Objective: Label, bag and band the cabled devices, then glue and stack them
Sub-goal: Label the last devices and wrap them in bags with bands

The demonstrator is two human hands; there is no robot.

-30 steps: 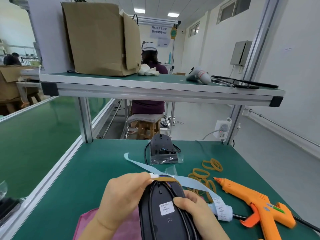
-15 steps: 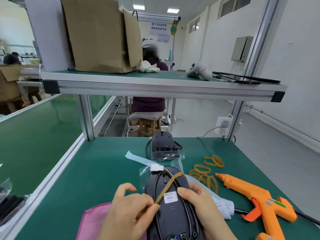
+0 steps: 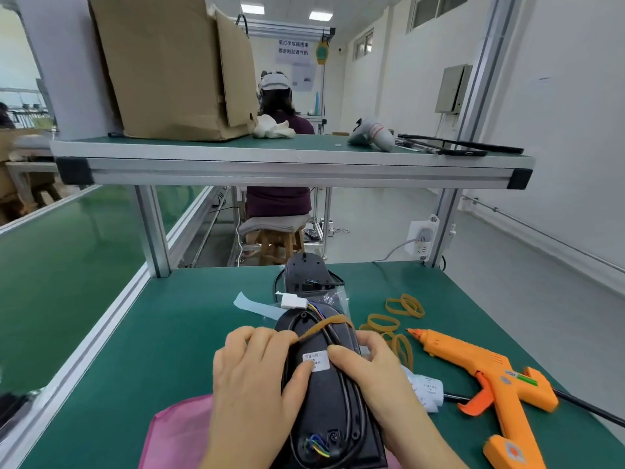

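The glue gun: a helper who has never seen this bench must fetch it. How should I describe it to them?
On the lower green worktable, look to the near right corner, beyond the right hand gripping the black device. The glue gun lies flat there, nozzle toward the loose tan rubber bands. It is the only bright orange, pistol-shaped thing on the table.

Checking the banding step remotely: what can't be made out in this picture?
Head view:
- Label: print too small; the right hand has its thumb over one corner.
- Rubber band: left end hidden under the left hand fingers; any underside wrap hidden by the black device.
- Black device: near end cut off by bottom edge.
- Glue gun: handle base cut off likewise.
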